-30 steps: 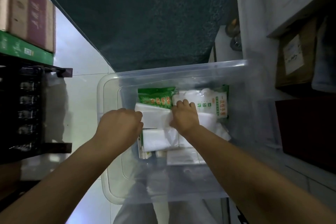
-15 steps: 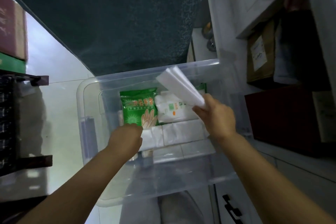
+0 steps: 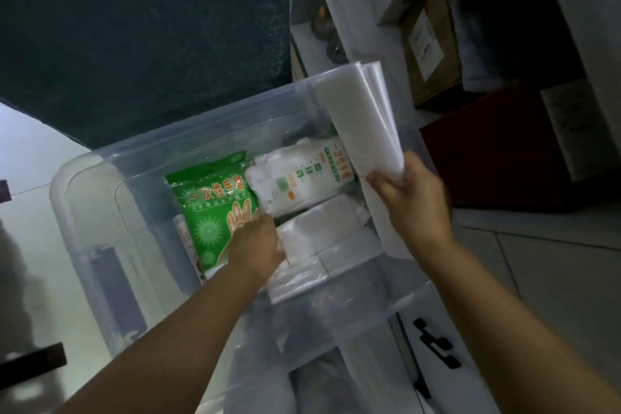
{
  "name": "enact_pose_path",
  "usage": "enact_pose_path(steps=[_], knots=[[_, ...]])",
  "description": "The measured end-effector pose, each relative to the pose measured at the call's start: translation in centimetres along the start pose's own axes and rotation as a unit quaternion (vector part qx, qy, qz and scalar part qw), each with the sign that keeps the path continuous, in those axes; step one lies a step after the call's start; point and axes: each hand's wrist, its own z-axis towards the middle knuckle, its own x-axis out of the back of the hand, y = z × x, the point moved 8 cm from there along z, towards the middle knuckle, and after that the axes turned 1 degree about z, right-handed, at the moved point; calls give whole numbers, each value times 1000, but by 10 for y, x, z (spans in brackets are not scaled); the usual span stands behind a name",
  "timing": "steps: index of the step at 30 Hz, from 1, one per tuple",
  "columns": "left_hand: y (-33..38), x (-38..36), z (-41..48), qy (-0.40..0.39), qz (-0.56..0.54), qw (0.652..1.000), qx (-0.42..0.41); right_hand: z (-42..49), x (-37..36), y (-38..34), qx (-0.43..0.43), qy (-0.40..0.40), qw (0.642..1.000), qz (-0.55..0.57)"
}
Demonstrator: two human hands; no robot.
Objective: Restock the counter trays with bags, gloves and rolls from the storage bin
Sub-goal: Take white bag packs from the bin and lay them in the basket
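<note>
A clear plastic storage bin (image 3: 84,212) sits on the floor below me. Inside lie a green glove pack (image 3: 211,208), a white glove pack with green print (image 3: 295,181) and several white stacks of folded bags (image 3: 322,228). My right hand (image 3: 413,198) is shut on one stack of white bags (image 3: 359,121), held upright above the bin's right rim. My left hand (image 3: 258,242) reaches down inside the bin, fingers curled on the left end of a bag stack beside the green pack; whether it grips is unclear.
A white shelf unit (image 3: 336,10) with cardboard boxes (image 3: 430,44) and a dark red box (image 3: 487,151) stands at the right. A dark teal mat (image 3: 144,27) lies beyond the bin. Pale floor tiles are at left, a cabinet door with a black handle (image 3: 437,343) at lower right.
My right hand has lifted the bag stack out of the bin and raised it to the right. My left hand stays low in the bin on the remaining stacks. The view has shifted right.
</note>
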Motion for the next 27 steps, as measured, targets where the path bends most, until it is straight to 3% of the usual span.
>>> enact_pose_path(steps=[4,6,10,16,27], knots=[[0,0,-14,-51,-46,997,-21,-13,13,-15,14,21,1000,-11],[0,11,-26,-41,-76,996,-31,-22,24,-25,20,31,999,-23],[0,61,-63,28,-113,992,-49,-44,62,-53,23,63,997,-29],[20,183,-149,197,-120,965,-124,-90,146,-95,21,126,992,13],[191,314,-268,235,-195,906,-294,-191,338,-109,-41,300,952,50]])
